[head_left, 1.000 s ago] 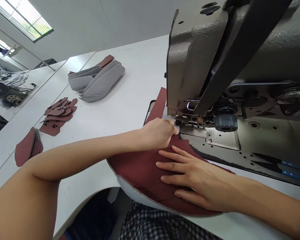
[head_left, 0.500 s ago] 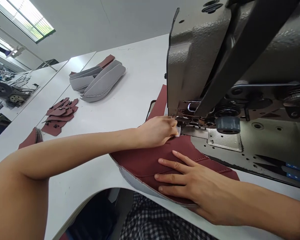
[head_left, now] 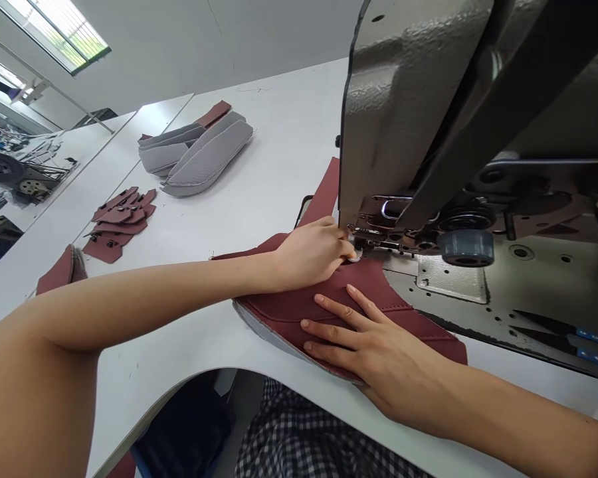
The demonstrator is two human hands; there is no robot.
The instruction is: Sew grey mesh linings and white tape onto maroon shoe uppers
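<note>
In the head view, stitching looked partly done: seam lines already ran across the maroon panel [head_left: 299, 312], which lay on the white bench [head_left: 259, 192] with its far edge under the sewing machine's [head_left: 428, 113] presser foot [head_left: 361, 240]. The left hand [head_left: 311, 255] pinched that edge closed beside the foot. The right hand [head_left: 379, 348] lay flat and open, fingers spread, pressing the panel's near part. Grey pieces [head_left: 199, 156] and maroon cut pieces [head_left: 119, 219] waited far left.

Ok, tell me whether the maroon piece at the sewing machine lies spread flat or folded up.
Spread flat: the maroon piece lies open on the white table, the right hand pressing it flat, the left hand pinching its edge by the needle.
</note>
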